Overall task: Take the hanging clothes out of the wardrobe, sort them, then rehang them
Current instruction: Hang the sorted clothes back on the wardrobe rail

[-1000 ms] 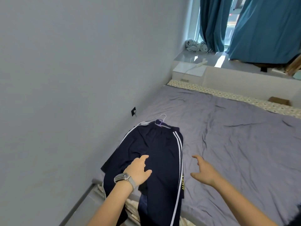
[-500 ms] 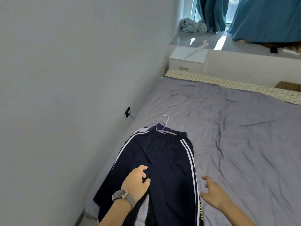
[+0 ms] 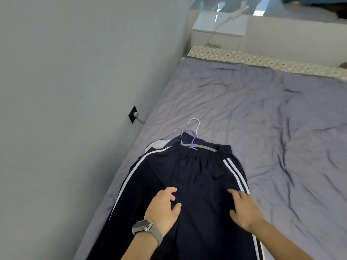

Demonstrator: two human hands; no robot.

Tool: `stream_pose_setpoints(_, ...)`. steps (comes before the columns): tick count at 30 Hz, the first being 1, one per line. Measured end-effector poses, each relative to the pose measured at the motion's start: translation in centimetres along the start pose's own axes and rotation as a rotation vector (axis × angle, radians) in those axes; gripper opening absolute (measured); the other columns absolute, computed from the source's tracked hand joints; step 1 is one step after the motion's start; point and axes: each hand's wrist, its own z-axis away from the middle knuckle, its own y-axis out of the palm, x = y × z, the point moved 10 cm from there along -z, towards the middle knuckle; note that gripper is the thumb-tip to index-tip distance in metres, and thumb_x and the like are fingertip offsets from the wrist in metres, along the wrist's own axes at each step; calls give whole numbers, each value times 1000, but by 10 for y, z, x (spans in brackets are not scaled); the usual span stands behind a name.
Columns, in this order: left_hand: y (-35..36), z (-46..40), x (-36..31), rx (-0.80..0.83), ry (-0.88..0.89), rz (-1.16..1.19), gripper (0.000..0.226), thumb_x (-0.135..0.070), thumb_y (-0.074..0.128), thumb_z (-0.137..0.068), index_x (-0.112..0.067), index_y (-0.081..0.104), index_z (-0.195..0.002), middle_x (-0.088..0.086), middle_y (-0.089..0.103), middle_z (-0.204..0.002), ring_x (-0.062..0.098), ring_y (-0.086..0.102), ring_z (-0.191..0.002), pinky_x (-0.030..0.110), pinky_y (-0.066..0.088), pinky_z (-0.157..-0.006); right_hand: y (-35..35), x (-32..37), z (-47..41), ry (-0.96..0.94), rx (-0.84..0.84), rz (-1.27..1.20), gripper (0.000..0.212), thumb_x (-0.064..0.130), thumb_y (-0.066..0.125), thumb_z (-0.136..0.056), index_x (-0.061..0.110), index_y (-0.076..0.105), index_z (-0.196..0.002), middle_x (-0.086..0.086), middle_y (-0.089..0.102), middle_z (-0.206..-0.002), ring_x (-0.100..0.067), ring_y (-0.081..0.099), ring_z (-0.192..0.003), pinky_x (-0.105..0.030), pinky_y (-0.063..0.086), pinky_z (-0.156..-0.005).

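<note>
Here we see navy track pants (image 3: 189,186) lying lengthwise along the bed (image 3: 262,113), waistband and hangers (image 3: 195,141) pointing away from us. Our left hand (image 3: 163,209) and right hand (image 3: 244,210) rest on the fabric, fingers loosely spread, gripping nothing.

Plain pale grey-blue wall (image 3: 65,81) fills left side. Black socket plate (image 3: 132,114) low on wall, plug in it, grey cable dropping behind bed. Bed (image 3: 272,128) pushed against wall, grey-lilac sheet creased. Patterned beige strip (image 3: 262,61) along far edge of bed. Beyond it white bedside cabinet (image 3: 217,32), metal handle on drawer, white cable trailing across top. Glossy ledge (image 3: 281,8) behind cabinet, bright daylight reflecting off it.
</note>
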Motion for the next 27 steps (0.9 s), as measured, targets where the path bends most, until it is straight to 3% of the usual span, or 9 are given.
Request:
stream_pose_setpoints(4, 14, -18, 21, 6, 1, 39, 44, -30, 59, -89, -32, 44, -130, -16, 48, -112, -2, 48, -97, 0, 36, -70, -4, 4, -39, -29, -146, 42, 73, 30, 55, -88, 17, 17, -149, -6, 23, -154, -25, 20, -141, -34, 21, -117)
stream_pose_setpoints(9, 20, -22, 45, 14, -20, 76, 45, -29, 60, -88, -32, 44, -130, -15, 46, -115, -2, 48, -100, -3, 35, -70, -15, -11, -79, 29, -196, -16, 84, 34, 64, -85, 13, 14, -149, -16, 18, -154, -33, 18, -143, -42, 21, -117)
stream_pose_setpoints(12, 19, -22, 59, 23, -32, 83, 44, -30, 59, -89, -32, 44, -130, -16, 46, -115, -3, 49, -100, -3, 35, -70, -27, -18, -103, 123, -204, -107, 88, 46, 64, -83, 15, 14, -149, -16, 25, -152, -34, 22, -141, -44, 23, -114)
stream_pose_setpoints(17, 11, -28, 82, 17, -46, 57, 45, -29, 59, -89, -30, 44, -131, -15, 46, -114, -1, 48, -100, -1, 36, -71, -41, -12, -135, 277, -150, -236, 82, 62, 59, -79, 16, 32, -141, -10, 46, -142, -36, 38, -131, -49, 32, -107)
stream_pose_setpoints(20, 2, -34, 90, -8, -39, 52, 43, -28, 57, -90, -28, 44, -131, -14, 47, -115, 0, 49, -101, 1, 37, -74, -48, 0, -128, 291, -210, -218, 70, 71, 55, -76, 19, 46, -123, -2, 61, -125, -33, 51, -120, -47, 35, -99)
stream_pose_setpoints(22, -6, -37, 89, -52, -22, 68, 41, -26, 57, -90, -27, 47, -130, -13, 47, -115, 0, 49, -102, 7, 42, -82, -65, 10, -106, 245, -358, -145, 58, 74, 49, -76, 22, 54, -101, 2, 70, -93, -32, 62, -100, -40, 42, -82)
stream_pose_setpoints(24, -24, -39, 80, -173, 30, 104, 37, -26, 55, -91, -25, 50, -127, -12, 47, -117, 1, 49, -107, 20, 46, -93, -79, 16, -80, 183, -488, -139, 58, 74, 49, -74, 17, 54, -75, 4, 59, -55, -31, 63, -72, -34, 39, -64)
stream_pose_setpoints(27, -61, -36, 45, -414, 213, 101, 39, -32, 37, -95, -27, 48, -133, -14, 45, -134, 5, 39, -129, 25, 34, -109, -76, 20, -50, 12, -525, -252, 56, 69, 59, -70, 15, 60, -57, 0, 38, -36, -25, 58, -52, -27, 36, -56)
